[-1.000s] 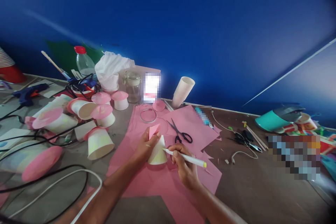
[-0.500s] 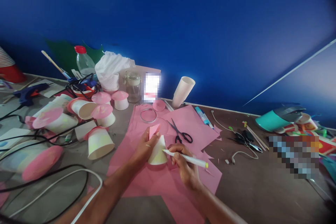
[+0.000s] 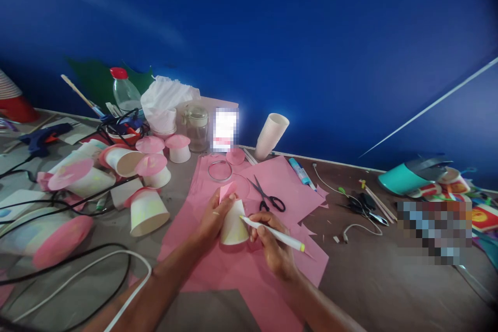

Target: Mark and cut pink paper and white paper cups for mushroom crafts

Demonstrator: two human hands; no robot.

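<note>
Marker (image 3: 286,238) slanting, tip leftward, right hand (image 3: 274,249) pinching it, left hand (image 3: 213,218) clasping cup (image 3: 234,227)

I have a white paper cup (image 3: 234,228) in my left hand (image 3: 218,215), wide mouth down, its side tinted pale yellow, with pink paper (image 3: 227,192) at its narrow upper end. In my right hand (image 3: 272,241), a white-barrelled marker (image 3: 283,239) with a yellow end slants down to the right, its yellow tip at the cup's side.

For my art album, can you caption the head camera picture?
Left hand holding a paper cup, right hand holding a yellow-tipped marker to it.
</note>
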